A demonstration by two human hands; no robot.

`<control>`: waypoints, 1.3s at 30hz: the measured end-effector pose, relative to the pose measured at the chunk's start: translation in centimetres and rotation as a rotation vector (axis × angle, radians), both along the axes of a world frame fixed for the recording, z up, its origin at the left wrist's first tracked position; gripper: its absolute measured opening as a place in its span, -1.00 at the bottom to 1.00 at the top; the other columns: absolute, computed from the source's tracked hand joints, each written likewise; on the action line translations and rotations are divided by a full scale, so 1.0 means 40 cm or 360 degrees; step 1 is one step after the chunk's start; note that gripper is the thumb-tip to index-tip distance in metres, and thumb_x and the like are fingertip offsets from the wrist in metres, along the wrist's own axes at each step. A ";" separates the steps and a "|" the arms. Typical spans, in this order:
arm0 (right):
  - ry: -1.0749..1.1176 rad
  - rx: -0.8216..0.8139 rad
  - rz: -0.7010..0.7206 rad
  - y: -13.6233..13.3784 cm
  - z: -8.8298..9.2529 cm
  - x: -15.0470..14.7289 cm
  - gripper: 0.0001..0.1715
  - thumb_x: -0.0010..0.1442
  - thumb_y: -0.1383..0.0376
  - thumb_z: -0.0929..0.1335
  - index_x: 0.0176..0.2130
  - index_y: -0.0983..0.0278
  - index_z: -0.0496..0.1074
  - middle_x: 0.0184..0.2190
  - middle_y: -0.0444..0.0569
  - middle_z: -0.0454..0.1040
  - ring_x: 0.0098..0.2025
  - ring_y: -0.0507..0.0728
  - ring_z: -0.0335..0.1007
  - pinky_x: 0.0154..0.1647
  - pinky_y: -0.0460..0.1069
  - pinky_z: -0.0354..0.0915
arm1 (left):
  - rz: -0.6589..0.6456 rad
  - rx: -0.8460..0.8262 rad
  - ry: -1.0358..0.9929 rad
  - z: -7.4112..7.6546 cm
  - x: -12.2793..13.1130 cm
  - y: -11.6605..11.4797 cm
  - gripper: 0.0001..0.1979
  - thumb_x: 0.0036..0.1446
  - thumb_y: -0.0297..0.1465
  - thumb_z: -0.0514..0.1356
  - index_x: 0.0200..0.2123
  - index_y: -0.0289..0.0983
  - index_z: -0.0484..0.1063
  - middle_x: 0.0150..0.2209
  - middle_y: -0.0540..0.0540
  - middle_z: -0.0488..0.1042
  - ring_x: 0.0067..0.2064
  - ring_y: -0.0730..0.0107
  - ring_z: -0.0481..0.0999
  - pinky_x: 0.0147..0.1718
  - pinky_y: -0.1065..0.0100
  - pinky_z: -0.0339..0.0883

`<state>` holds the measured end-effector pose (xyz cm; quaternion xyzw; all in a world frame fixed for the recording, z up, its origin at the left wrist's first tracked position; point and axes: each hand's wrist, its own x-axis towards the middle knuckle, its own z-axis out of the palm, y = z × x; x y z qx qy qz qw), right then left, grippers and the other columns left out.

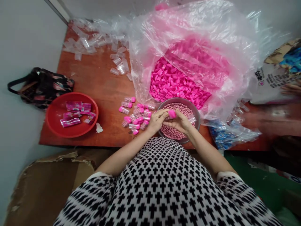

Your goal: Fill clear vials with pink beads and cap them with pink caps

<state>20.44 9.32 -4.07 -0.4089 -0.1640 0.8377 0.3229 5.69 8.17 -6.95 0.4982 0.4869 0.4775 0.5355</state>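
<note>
Over a grey bowl (198,121) of small pink beads (175,133), my two hands meet around a small clear bottle with a pink cap (172,113). My left hand (155,121) pinches its clear body from the left. My right hand (180,121) has its thumb at the pink cap and its fingers underneath; part of the bottle is hidden between them. A clear empty tube (191,118) lies on the beads beside my right hand. Left of the bowl is a loose pile of bead-filled bottles with pink caps (139,119).
Behind the bowl, a big clear plastic bag (143,62) spills pink caps (171,83). Clear empty tubes (82,44) lie at the back left. A red basin (53,125) holds several pink packets; a handbag (47,84) sits behind it. Blue pieces in plastic (223,135) lie right. Another person's hand (293,88) shows far right.
</note>
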 end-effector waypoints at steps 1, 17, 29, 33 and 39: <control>-0.0017 0.0016 0.0017 0.002 0.002 0.003 -0.60 -0.06 0.03 0.44 -0.29 0.23 0.43 -0.39 -0.07 0.55 -0.21 0.14 0.46 -0.12 0.11 0.43 | 0.0006 0.0005 0.0008 0.002 0.001 -0.001 -0.68 0.13 -0.20 0.16 -0.17 -0.27 0.54 -0.12 -0.13 0.54 -0.07 0.27 0.49 0.01 0.26 0.30; -0.0025 0.0039 -0.0264 -0.022 -0.023 -0.087 -0.67 -0.04 0.01 0.37 -0.37 0.18 0.37 -0.48 -0.14 0.45 -0.31 0.09 0.40 -0.33 0.01 0.44 | 0.0130 0.0129 0.0190 0.013 0.002 -0.012 -0.70 0.18 -0.22 0.10 -0.19 -0.24 0.53 -0.19 -0.11 0.55 -0.15 0.30 0.51 -0.09 0.27 0.36; -0.1498 0.1035 0.0353 0.165 -0.083 0.107 -0.73 0.11 0.15 0.35 -0.26 0.30 0.45 -0.36 -0.08 0.50 -0.35 0.05 0.40 -0.29 -0.05 0.31 | 0.0536 0.0098 0.0732 -0.111 -0.234 0.015 -0.70 0.17 -0.22 0.12 -0.21 -0.28 0.54 -0.12 -0.12 0.54 0.00 0.30 0.44 0.13 0.17 0.20; -0.2287 0.1264 0.1165 0.158 -0.117 0.170 -0.82 0.17 0.27 0.30 -0.29 0.30 0.47 -0.30 0.00 0.54 -0.24 0.12 0.43 -0.18 -0.03 0.25 | 0.0280 0.0086 0.0700 -0.112 -0.159 0.010 -0.71 0.20 -0.26 0.09 -0.14 -0.26 0.50 -0.11 -0.11 0.54 -0.04 0.33 0.48 0.05 0.22 0.29; -0.2812 0.1333 0.1609 0.102 -0.187 0.124 -0.58 0.20 0.11 0.29 -0.06 0.34 0.39 -0.06 0.21 0.46 -0.03 0.25 0.35 -0.16 0.00 0.25 | -0.0133 0.0127 0.0592 -0.120 -0.024 0.018 -0.74 0.17 -0.32 0.12 -0.14 -0.28 0.51 -0.13 -0.13 0.55 -0.09 0.32 0.51 -0.03 0.26 0.35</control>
